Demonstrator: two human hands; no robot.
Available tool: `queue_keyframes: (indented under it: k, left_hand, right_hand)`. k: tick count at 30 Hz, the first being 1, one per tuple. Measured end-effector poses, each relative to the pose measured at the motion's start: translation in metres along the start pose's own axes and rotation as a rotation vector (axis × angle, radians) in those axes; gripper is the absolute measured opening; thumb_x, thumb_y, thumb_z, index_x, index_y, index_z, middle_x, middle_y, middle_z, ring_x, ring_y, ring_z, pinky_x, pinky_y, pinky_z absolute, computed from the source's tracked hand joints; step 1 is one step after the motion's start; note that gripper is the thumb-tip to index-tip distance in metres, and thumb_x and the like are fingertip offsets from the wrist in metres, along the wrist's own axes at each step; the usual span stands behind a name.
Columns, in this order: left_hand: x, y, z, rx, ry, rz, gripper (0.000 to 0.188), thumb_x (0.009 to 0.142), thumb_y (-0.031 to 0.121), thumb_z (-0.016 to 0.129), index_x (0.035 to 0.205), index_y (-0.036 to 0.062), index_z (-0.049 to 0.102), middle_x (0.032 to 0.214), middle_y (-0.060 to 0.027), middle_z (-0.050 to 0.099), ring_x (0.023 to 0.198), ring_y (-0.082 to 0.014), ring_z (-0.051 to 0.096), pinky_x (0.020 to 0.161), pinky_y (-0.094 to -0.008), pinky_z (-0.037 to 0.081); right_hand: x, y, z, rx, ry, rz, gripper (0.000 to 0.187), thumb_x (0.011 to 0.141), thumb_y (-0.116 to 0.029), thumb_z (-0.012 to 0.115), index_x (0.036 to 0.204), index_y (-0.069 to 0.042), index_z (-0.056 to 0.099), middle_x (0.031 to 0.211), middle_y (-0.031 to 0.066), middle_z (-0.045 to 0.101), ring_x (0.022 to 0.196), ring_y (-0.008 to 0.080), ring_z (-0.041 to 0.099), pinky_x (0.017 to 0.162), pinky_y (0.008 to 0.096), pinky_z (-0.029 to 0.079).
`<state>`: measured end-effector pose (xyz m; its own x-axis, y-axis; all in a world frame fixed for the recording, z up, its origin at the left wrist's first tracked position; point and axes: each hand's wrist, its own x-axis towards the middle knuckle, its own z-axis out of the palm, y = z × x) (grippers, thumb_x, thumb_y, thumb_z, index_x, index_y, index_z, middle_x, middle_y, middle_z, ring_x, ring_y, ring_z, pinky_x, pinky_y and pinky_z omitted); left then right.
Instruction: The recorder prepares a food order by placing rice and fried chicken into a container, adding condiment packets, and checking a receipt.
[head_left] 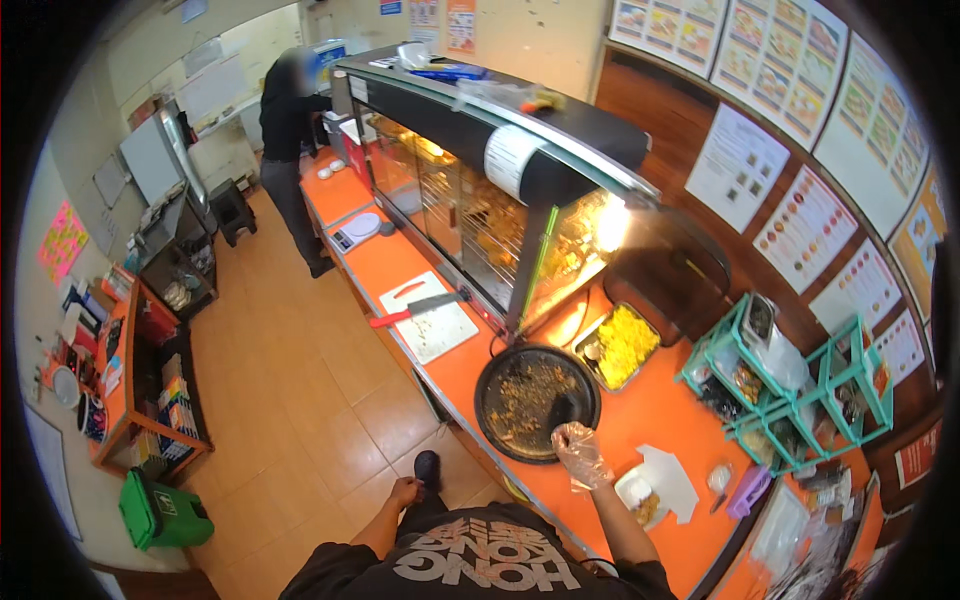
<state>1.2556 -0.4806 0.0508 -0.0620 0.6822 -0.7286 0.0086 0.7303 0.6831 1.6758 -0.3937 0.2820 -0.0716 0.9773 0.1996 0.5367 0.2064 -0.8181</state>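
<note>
Counter [650, 425], left to right
1 knife [432, 303] on the cutting board [440, 340], before the display cabinet [527, 265]; then a pan [528, 395], a food tray [618, 387] and stacked baskets [775, 408].

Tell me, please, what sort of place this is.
Probably a takeaway food shop, judging by the lit, black-framed glass food cabinet, the large round black pan and the open white food box.

Tan floor tiles [285, 340] lie between a pale wall [76, 178] and brown, poster-hung panelling [655, 88].
</note>
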Motion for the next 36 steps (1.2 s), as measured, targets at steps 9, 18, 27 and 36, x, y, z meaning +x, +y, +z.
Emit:
queue_keyframes:
  k: [9, 18, 27, 36]
  left_hand:
    - [0.081, 0.244, 0.001, 0.033, -0.105, 0.781, 0.02, 0.095, 0.019, 0.06, 0.083, 0.0029, 0.061, 0.065, -0.0004, 0.059, 0.057, -0.0082, 0.053, 0.051, -0.0249, 0.042]
    - [0.099, 0.56, 0.08, 0.258, 0.022, 1.352, 0.077, 0.084, 0.013, 0.065, 0.146, -0.003, 0.023, 0.139, -0.0251, 0.034, 0.135, -0.0415, 0.032, 0.112, -0.0432, 0.028]
    - [0.119, 0.568, 0.103, 0.061, 0.31, 1.291, 0.079, 0.078, 0.002, 0.064, 0.144, -0.0048, 0.019, 0.139, -0.0268, 0.028, 0.133, -0.0446, 0.029, 0.112, -0.0472, 0.025]
    - [0.094, 0.552, 0.125, 0.124, 0.072, 1.244, 0.072, 0.077, 0.001, 0.064, 0.137, -0.0074, 0.025, 0.132, -0.0262, 0.033, 0.128, -0.043, 0.034, 0.11, -0.0482, 0.027]
  right_hand:
    - [0.044, 0.062, 0.047, 1.006, -0.118, 0.433, 0.011, 0.093, -0.005, 0.058, 0.091, 0.004, 0.063, 0.081, 0.0054, 0.062, 0.07, 0.0102, 0.059, 0.056, 0.0227, 0.045]
    - [0.075, -0.012, 0.116, 0.748, -0.177, 0.405, 0.014, 0.092, -0.013, 0.065, 0.103, -0.005, 0.068, 0.088, -0.003, 0.062, 0.073, 0.008, 0.056, 0.063, 0.0242, 0.048]
    - [0.059, -0.026, 0.095, 0.508, 0.066, 0.787, 0.018, 0.092, -0.017, 0.066, 0.103, -0.003, 0.066, 0.092, 0.0023, 0.064, 0.077, 0.0105, 0.06, 0.069, 0.0257, 0.051]
    - [0.063, -0.013, 0.028, 0.68, 0.407, 0.823, 0.018, 0.091, -0.02, 0.065, 0.101, -0.006, 0.061, 0.084, 0.0019, 0.059, 0.069, 0.0115, 0.057, 0.062, 0.0245, 0.049]
